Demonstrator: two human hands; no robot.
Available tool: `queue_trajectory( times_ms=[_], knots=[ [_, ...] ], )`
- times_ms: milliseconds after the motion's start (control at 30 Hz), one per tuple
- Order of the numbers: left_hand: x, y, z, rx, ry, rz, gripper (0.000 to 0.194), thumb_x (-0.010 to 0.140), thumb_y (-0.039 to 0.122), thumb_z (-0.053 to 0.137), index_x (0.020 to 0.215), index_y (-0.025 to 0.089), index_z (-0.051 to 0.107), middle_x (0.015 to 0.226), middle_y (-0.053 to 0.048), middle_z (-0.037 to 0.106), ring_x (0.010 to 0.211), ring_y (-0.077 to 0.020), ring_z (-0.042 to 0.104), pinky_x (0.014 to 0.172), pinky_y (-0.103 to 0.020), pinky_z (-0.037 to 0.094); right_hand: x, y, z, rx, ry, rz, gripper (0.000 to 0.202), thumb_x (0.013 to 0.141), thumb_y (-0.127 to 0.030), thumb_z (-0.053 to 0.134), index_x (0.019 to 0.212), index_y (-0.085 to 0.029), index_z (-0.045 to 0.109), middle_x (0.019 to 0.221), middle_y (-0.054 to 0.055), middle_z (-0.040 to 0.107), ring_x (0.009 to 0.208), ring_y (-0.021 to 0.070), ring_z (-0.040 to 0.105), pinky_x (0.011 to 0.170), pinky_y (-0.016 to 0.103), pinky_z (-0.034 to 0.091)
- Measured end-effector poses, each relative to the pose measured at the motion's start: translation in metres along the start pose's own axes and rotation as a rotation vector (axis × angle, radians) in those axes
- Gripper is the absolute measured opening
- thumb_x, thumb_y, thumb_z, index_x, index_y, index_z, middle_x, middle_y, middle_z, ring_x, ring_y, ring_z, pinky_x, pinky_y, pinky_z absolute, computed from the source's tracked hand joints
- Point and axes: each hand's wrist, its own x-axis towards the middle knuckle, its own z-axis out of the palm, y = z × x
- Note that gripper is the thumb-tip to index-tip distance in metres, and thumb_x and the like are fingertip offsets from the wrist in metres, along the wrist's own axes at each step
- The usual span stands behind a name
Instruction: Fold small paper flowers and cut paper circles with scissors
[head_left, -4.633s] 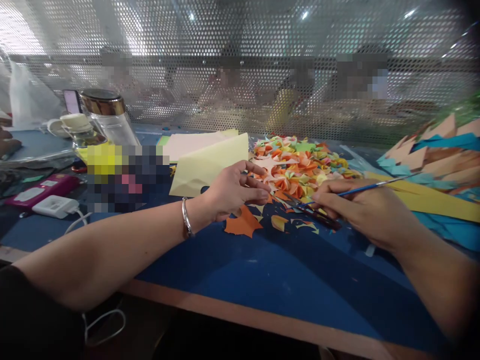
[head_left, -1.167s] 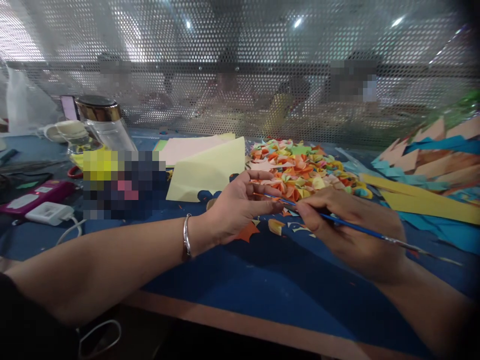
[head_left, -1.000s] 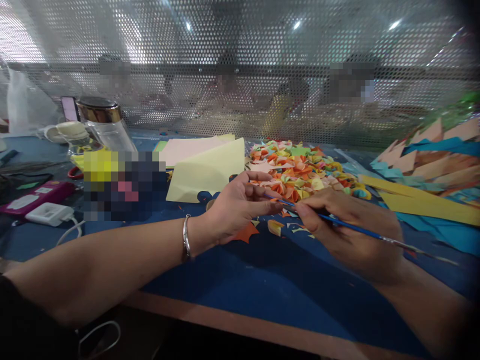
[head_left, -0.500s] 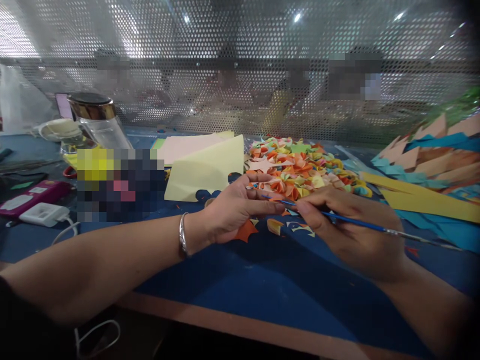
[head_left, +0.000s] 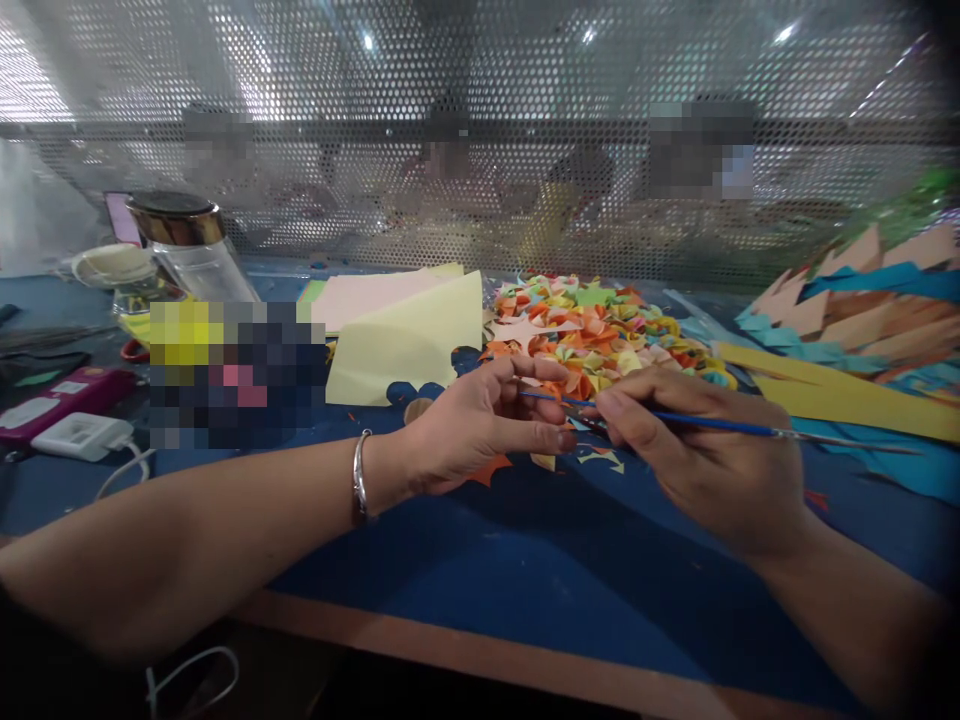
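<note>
My right hand [head_left: 712, 455] is closed around a slim paintbrush [head_left: 712, 423] with a blue handle. The bristle end points right, and the handle's thin end reaches left to the fingers of my left hand [head_left: 480, 425]. My left hand has its fingers half curled and its thumb apart from them; whether a small piece lies inside the fingers is hidden. Just behind both hands rises a heap of small folded paper pieces [head_left: 600, 325] in orange, yellow, green and pink. Below my left hand lies an orange paper scrap [head_left: 491, 468], and a pale cut-out scrap [head_left: 604, 458] is between the hands.
Yellow paper sheets [head_left: 420, 320] with round cut-outs lie behind my left hand. Left stand a glass bottle [head_left: 199, 265] and a cup [head_left: 116, 265]; a white charger [head_left: 82, 432] is nearer. Layered pointed paper [head_left: 847, 290] and yellow strips [head_left: 862, 390] are right. A perforated metal screen [head_left: 480, 190] closes the back.
My left thumb has moved down and away from the fingers, widening the gap. The brush stays in my right hand, and the view has shifted slightly.
</note>
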Motion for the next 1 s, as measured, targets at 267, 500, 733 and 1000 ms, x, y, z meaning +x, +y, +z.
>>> queue_trajectory(
  times_ms=[267,500,733,1000],
  knots=[
    [0.0039,0.0008,-0.0017,-0.087,0.084,-0.131,0.026,0.070,0.010,0.084,0.087,0.013,0.065,0.076,0.000,0.071,0.068,-0.0075,0.066,0.068,-0.022,0.048,0.0000,0.0022,-0.0005,0.022,0.008,-0.036,0.028,0.095,-0.030,0.061,0.067,-0.024,0.062,0.058,-0.003,0.062,0.050,0.0121,0.056,0.050,0.029,0.043],
    [0.0034,0.0022,-0.0021,-0.042,0.091,-0.169,0.027,0.070,0.012,0.085,0.086,0.014,0.063,0.071,0.002,0.066,0.063,-0.0075,0.065,0.059,-0.020,0.045,0.0000,0.0005,0.0005,0.080,0.026,0.022,0.029,0.094,-0.027,0.062,0.066,-0.023,0.062,0.058,-0.003,0.060,0.048,0.0098,0.051,0.048,0.025,0.041],
    [0.0012,0.0046,0.0018,-0.040,0.095,-0.163,0.032,0.066,0.011,0.087,0.086,0.014,0.063,0.080,0.003,0.067,0.063,-0.0062,0.064,0.059,-0.020,0.046,-0.0001,0.0013,0.0015,0.178,0.050,0.086,0.033,0.096,-0.031,0.062,0.064,-0.022,0.060,0.053,-0.005,0.054,0.045,0.0071,0.045,0.045,0.023,0.037],
    [0.0007,0.0019,-0.0006,0.049,0.070,-0.056,0.027,0.074,0.022,0.086,0.088,0.014,0.064,0.081,-0.001,0.071,0.073,-0.0105,0.069,0.065,-0.022,0.049,-0.0019,0.0053,0.0012,0.196,0.050,0.106,0.034,0.098,-0.030,0.063,0.064,-0.022,0.061,0.055,-0.005,0.056,0.049,0.0068,0.049,0.053,0.023,0.040]
  ],
)
